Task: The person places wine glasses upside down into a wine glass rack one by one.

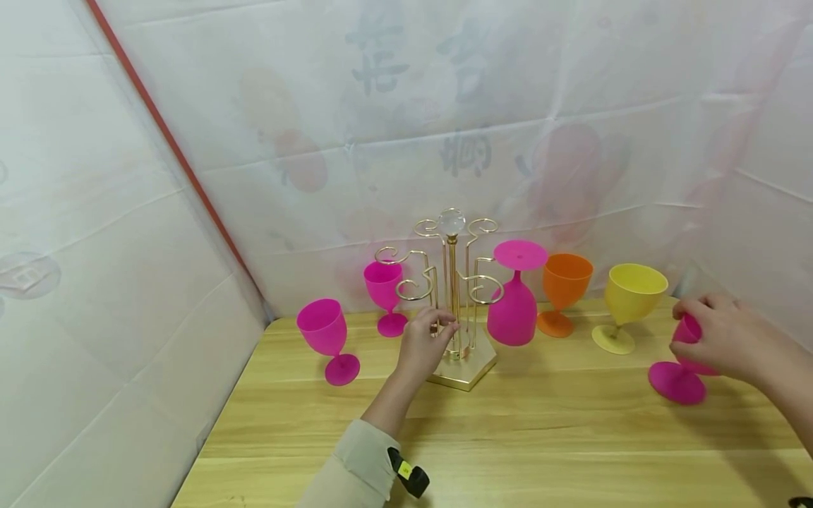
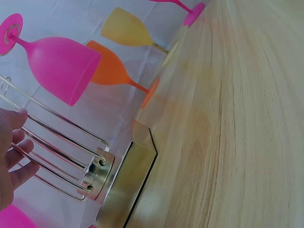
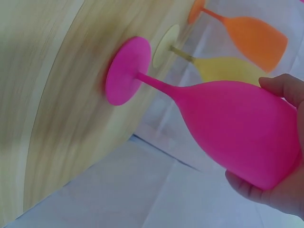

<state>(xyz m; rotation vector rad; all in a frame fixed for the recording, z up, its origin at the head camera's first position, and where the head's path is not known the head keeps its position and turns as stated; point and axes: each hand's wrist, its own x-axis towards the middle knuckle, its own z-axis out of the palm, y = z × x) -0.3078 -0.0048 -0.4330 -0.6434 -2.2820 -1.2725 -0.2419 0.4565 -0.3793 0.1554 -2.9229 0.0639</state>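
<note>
A gold wire glass rack [image 1: 464,374] with curled hooks and a clear ball on top stands on the table. My left hand [image 1: 427,342] pinches one of its upright rods, seen closer in the left wrist view [image 2: 12,156]. From a hook on its right side a pink goblet [image 1: 513,310] hangs upside down. At the far right my right hand [image 1: 724,335] grips another pink goblet [image 3: 237,128] around its bowl, fingers on one side and thumb on the other. This goblet is upright, its foot at the tabletop; whether it touches cannot be told.
Left of the rack stand two upright pink goblets, one nearer [image 1: 324,328] and one behind [image 1: 384,286]. To the right are an orange goblet [image 1: 565,282] and a yellow goblet [image 1: 635,293], both upright. White cloth walls [image 1: 254,141] enclose the wooden table [image 1: 540,444] at the back and sides.
</note>
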